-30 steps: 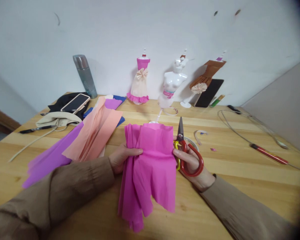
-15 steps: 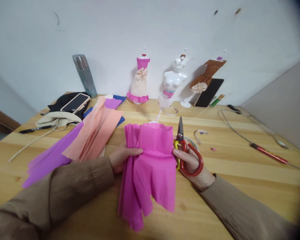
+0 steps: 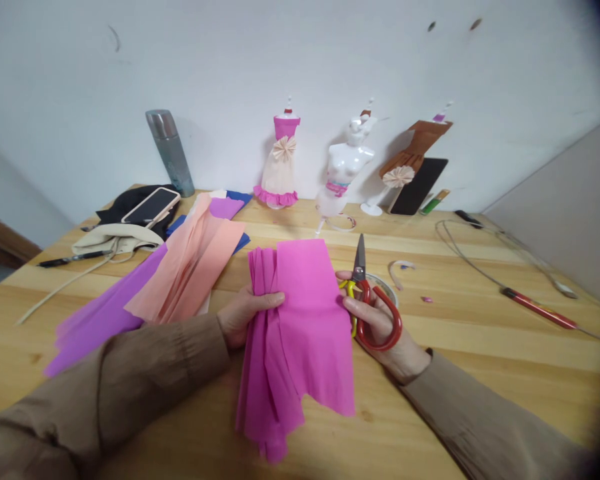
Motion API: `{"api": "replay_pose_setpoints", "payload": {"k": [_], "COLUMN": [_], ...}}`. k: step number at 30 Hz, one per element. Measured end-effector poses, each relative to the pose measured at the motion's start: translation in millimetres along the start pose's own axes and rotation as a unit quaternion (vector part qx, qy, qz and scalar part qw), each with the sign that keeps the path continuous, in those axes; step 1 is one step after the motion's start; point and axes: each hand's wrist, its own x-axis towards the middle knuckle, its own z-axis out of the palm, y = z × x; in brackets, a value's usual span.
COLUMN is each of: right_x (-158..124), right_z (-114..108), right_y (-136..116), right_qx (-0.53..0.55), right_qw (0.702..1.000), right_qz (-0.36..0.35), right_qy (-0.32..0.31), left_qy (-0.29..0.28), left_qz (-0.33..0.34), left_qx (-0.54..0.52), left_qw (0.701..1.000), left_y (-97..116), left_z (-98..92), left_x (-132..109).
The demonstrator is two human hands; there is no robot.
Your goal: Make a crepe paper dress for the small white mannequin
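A sheet of bright pink crepe paper [image 3: 313, 320] hangs in front of me, bunched into folds on its left and flat on its right, with an uneven lower edge. My left hand [image 3: 247, 310] pinches the folded side, thumb on top. My right hand [image 3: 380, 327] is closed around red-handled scissors [image 3: 361, 257], blades pointing up and away. A yellow-handled tool [image 3: 350, 290] sits in the same hand, its working end hidden. The right fingertips are at the paper's right edge; whether they grip it I cannot tell.
Peach crepe paper [image 3: 195, 247] and purple crepe paper [image 3: 110, 307] lie to the left. Behind stand a bare white mannequin [image 3: 350, 160], one in a pink-and-cream dress [image 3: 279, 167] and one in brown [image 3: 420, 143]. A flask [image 3: 170, 150], a phone [image 3: 151, 205] and a red-handled corded tool [image 3: 537, 308] are around.
The right part of the pink paper has smoothed out flat, its top edge now higher and narrower. My right hand has shifted slightly left with the scissors. My left hand stays put.
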Motion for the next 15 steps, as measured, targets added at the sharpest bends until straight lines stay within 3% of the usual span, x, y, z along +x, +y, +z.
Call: {"api": "replay_pose_setpoints", "payload": {"k": [4, 15], "right_x": [0.1, 1.6], "right_z": [0.2, -0.4], "right_y": [0.3, 1.3], "right_qx": [-0.015, -0.040], "right_qw": [1.000, 0.998], "right_qz": [-0.012, -0.028], "right_qy": [-0.011, -0.035], "left_qy": [-0.023, -0.011], "left_qz": [0.010, 0.002], "left_qx": [-0.008, -0.034], "left_qw": [1.000, 0.999], "left_y": [0.8, 1.8], "left_z": [2.3, 1.5], "left_x": [-1.0, -0.2]}}
